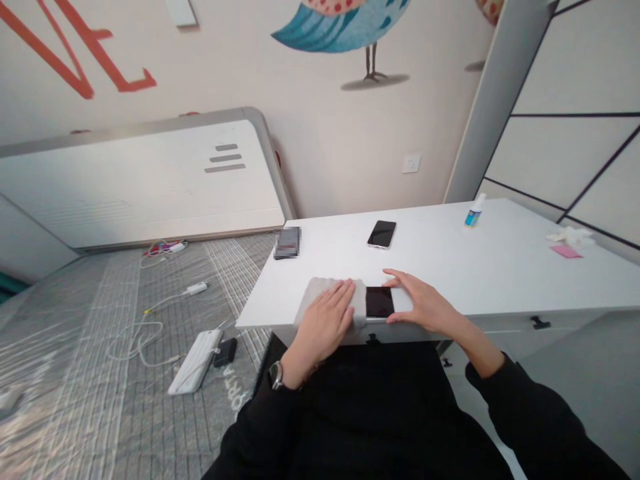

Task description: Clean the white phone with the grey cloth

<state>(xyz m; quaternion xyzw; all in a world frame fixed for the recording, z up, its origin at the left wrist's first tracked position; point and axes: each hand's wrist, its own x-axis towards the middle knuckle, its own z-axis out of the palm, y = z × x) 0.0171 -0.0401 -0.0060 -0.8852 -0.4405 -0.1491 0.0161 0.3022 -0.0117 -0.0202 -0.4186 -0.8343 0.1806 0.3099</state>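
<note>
A phone with a dark glossy screen (380, 303) lies near the desk's front edge, its left part hidden under a pale grey cloth (313, 293). My left hand (327, 317) rests flat on this cloth with the fingers stretched out together. From the right, my right hand (423, 303) spans the uncovered end of the phone. Its fingertips are at the far edge and its thumb is at the near corner. Behind them a second phone (382, 235) lies screen up on the white desk (435, 253), touched by neither hand.
A dark blurred item (287, 243) lies at the desk's left edge. Farther right are a small bottle (474, 211), crumpled white tissue (573, 236) and a pink piece (566, 251). On the bed at left lie a white power strip (196, 361), a black adapter (225, 352) and cables.
</note>
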